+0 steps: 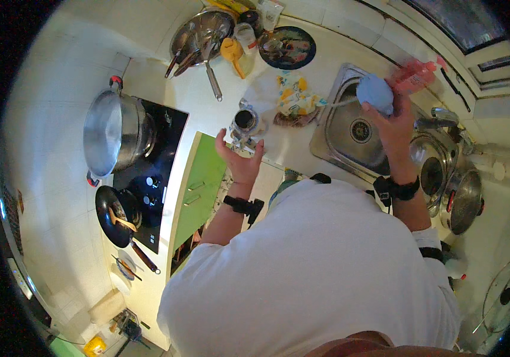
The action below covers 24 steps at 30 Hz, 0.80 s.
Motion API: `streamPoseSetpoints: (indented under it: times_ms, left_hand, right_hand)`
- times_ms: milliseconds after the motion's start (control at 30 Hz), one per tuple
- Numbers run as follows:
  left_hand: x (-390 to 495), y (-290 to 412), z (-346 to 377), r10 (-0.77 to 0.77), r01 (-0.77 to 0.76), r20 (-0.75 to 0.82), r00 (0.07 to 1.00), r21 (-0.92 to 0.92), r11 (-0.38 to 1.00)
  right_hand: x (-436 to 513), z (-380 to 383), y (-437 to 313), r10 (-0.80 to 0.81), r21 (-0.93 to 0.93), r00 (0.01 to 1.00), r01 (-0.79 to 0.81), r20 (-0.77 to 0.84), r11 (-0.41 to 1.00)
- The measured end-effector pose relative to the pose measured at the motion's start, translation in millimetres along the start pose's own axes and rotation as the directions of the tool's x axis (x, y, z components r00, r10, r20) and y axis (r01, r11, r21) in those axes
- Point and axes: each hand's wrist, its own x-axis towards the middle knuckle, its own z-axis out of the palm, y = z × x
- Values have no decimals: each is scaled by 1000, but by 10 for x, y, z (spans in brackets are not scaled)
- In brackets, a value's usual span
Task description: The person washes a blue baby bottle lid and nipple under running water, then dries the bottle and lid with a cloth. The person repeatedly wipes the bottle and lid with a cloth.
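My left hand is at the counter's front edge with thumb and fingers spread. Just beyond it, partly between the fingertips, stands a clear container with a dark round top or contents; no firm hold shows. Over the sink, my right hand grips a rounded light blue object, perhaps plastic or cloth. A thin pale strip runs left from it; whether they are joined is unclear. Between the hands, a yellow-patterned cloth or bag lies on a brownish item.
A pink plastic bag sits behind the sink, near the faucet. Pans and a metal lid crowd the right. On the left cooktop stand a large steel pot and a black wok. Utensils fill a steel bowl beside a dark tray.
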Motion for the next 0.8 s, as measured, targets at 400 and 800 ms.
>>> streamPoseSetpoints:
  times_ms: [400, 800]
  left_hand:
    - [380, -513, 254, -128, 265, 288, 949, -508, 820]
    - [482, -831, 463, -21, 304, 452, 892, -564, 767]
  right_hand:
    - [153, 1578, -904, -253, 203, 850, 177, 461, 963]
    - [-52, 2304, -209, -246, 28, 611, 343, 753, 939]
